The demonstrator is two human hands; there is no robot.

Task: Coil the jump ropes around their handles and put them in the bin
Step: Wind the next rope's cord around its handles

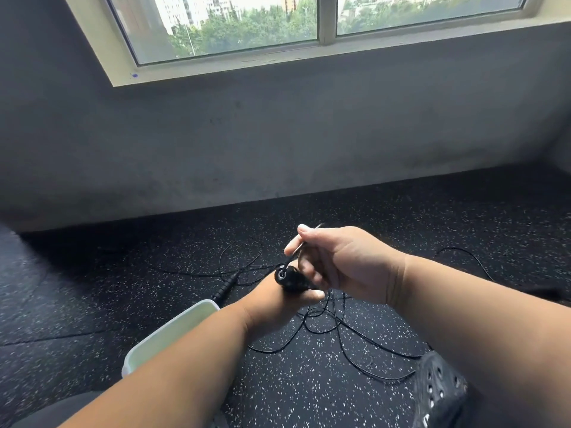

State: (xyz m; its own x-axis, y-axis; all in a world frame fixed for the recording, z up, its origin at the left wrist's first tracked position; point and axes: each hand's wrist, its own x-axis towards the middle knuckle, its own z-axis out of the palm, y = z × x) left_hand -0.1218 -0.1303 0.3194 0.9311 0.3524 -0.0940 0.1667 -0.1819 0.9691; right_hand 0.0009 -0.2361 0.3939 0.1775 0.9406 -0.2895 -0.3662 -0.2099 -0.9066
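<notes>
Left hand (279, 299) gripping handle (289, 279) end-up beside bin (173, 330), steadying it; right hand (336, 261) pinching rope (295, 251) above handle, seemingly for winding.

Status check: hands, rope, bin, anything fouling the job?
Left hand grips black handle; right hand pinches cord by it. Loose cord tangled on floor, second handle lying beside bin. Nothing blocking bin.

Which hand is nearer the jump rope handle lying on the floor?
Left. The left hand grips another handle just right of the floor handle; the right hand, pinching cord, is farther right.
</notes>
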